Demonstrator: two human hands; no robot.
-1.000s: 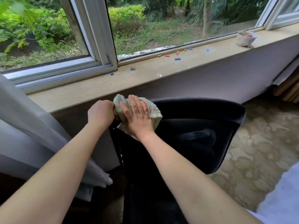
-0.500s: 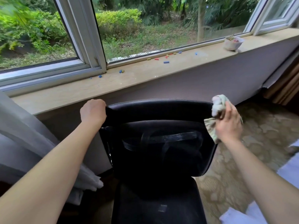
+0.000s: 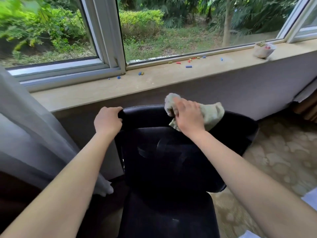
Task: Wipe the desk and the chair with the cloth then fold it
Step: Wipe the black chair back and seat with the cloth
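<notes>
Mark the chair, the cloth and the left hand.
chair (image 3: 171, 152): head view, middle of the black backrest.
cloth (image 3: 212, 113): head view, loose flap lying over the backrest's top edge.
left hand (image 3: 108, 121): head view, back of the hand, which grips the backrest's top corner.

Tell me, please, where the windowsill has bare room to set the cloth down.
The windowsill is bare at its left end, between the curtain and the first blue bits. Its front strip above the chair is free too. A smaller gap lies between the coloured pieces and the small pot. Mid-sill, among those pieces, is crowded.
</notes>
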